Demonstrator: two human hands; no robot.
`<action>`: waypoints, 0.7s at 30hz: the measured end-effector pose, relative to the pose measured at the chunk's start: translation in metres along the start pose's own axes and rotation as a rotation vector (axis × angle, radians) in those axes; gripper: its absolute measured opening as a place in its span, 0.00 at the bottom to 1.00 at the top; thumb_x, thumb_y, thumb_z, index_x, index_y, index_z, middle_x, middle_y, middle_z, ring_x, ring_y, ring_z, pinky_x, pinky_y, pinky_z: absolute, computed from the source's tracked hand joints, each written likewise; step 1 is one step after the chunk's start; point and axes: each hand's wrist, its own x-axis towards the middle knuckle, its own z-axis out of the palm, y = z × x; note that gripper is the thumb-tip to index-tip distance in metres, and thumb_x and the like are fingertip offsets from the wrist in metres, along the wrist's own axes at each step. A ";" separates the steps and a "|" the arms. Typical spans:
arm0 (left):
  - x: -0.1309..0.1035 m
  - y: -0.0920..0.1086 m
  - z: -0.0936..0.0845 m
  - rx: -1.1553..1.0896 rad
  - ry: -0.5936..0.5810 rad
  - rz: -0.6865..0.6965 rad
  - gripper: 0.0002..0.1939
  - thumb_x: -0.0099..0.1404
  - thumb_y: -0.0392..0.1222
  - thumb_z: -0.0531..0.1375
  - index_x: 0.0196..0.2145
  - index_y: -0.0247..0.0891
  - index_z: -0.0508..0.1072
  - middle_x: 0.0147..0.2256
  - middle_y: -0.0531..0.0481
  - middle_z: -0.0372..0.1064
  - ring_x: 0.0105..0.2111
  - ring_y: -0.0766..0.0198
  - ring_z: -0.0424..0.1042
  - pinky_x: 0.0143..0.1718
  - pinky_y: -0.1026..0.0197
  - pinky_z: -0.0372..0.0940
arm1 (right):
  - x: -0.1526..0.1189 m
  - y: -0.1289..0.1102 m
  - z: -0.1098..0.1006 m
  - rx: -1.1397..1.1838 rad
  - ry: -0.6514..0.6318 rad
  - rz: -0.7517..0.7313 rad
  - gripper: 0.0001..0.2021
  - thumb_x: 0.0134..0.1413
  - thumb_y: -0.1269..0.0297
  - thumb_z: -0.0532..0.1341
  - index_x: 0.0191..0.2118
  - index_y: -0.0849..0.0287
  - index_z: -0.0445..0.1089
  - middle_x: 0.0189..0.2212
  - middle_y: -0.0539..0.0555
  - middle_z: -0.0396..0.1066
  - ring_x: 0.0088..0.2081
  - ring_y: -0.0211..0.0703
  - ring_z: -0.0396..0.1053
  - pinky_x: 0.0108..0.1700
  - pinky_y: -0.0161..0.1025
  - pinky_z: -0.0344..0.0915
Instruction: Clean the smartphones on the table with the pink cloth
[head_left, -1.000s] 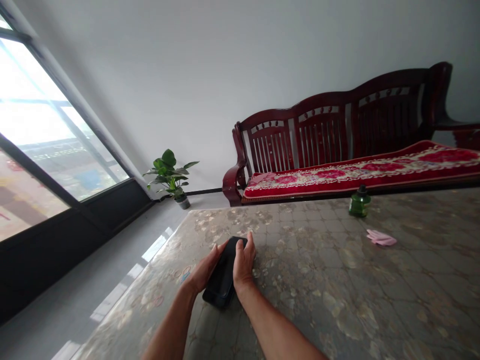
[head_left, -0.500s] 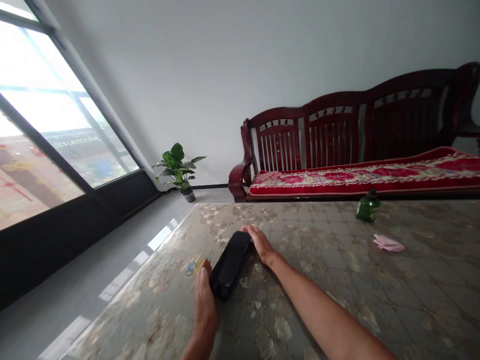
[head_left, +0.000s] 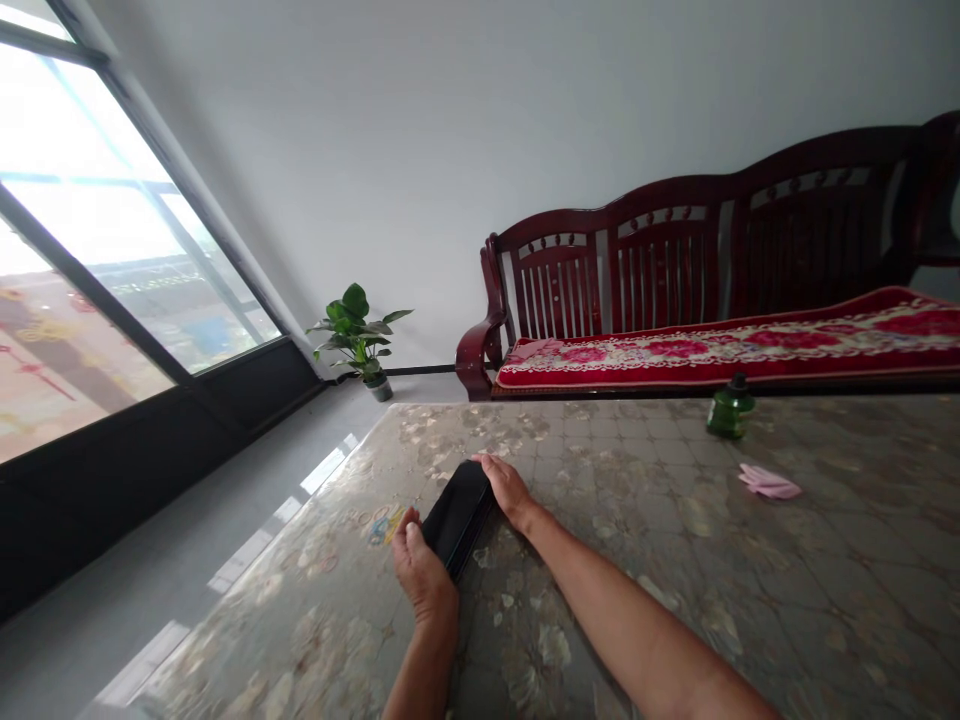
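A flat black oblong (head_left: 455,515), smooth and fairly thick like a long wallet or a phone in a case, lies between my two hands. Its exact kind is unclear. My left hand (head_left: 425,572) is closed about its near end, the thumb up along the edge. At the far right corner, my right hand (head_left: 510,492) grips it with bent fingers. Part of both ends is covered by the fingers. Just left of it, several coloured rubber bands (head_left: 386,525) lie on the patterned tabletop (head_left: 540,640).
A green bottle (head_left: 730,412) with a dark cap stands at the table's far side. Nearer is a folded pink cloth (head_left: 770,482). Beyond the table are a dark red wooden bench (head_left: 555,290) with a red floral cushion (head_left: 675,352) and a potted plant (head_left: 360,335). Windows (head_left: 202,290) line the left.
My left hand has shifted right and closed on the near end of the black oblong, which has tilted a little. My right hand has moved slightly left along the far end.
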 end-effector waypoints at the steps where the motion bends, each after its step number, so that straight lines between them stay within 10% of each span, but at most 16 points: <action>1: 0.000 0.001 0.001 -0.012 0.107 0.041 0.24 0.71 0.46 0.41 0.59 0.38 0.61 0.57 0.43 0.62 0.62 0.54 0.55 0.62 0.55 0.50 | -0.001 -0.002 0.000 0.003 -0.002 0.003 0.29 0.64 0.45 0.45 0.50 0.60 0.73 0.53 0.57 0.72 0.57 0.45 0.64 0.62 0.44 0.53; 7: -0.010 0.017 -0.012 -0.109 0.269 0.028 0.22 0.69 0.46 0.45 0.57 0.42 0.63 0.52 0.45 0.68 0.55 0.55 0.66 0.56 0.55 0.61 | -0.020 -0.012 -0.029 -0.023 0.013 0.010 0.23 0.62 0.55 0.49 0.54 0.61 0.70 0.49 0.57 0.74 0.54 0.45 0.67 0.57 0.43 0.61; 12: -0.061 0.038 -0.017 -0.053 0.322 0.338 0.22 0.69 0.52 0.49 0.57 0.42 0.64 0.57 0.47 0.63 0.58 0.52 0.61 0.59 0.55 0.56 | -0.067 -0.019 -0.121 -0.215 0.099 -0.038 0.18 0.50 0.68 0.57 0.47 0.58 0.75 0.42 0.56 0.76 0.43 0.46 0.71 0.51 0.42 0.65; 16: -0.100 0.047 0.011 -0.025 -0.027 0.425 0.19 0.64 0.54 0.57 0.48 0.42 0.72 0.46 0.47 0.71 0.48 0.51 0.68 0.52 0.57 0.62 | -0.113 -0.022 -0.227 -0.741 0.361 -0.228 0.19 0.50 0.72 0.52 0.42 0.56 0.76 0.39 0.55 0.75 0.45 0.47 0.69 0.51 0.42 0.63; 21: -0.123 0.050 0.086 -0.074 -0.567 0.409 0.15 0.64 0.52 0.59 0.41 0.39 0.76 0.36 0.47 0.74 0.39 0.55 0.72 0.42 0.58 0.66 | -0.150 -0.008 -0.337 -1.024 0.621 -0.088 0.19 0.44 0.70 0.55 0.43 0.56 0.76 0.43 0.56 0.75 0.45 0.51 0.70 0.51 0.45 0.63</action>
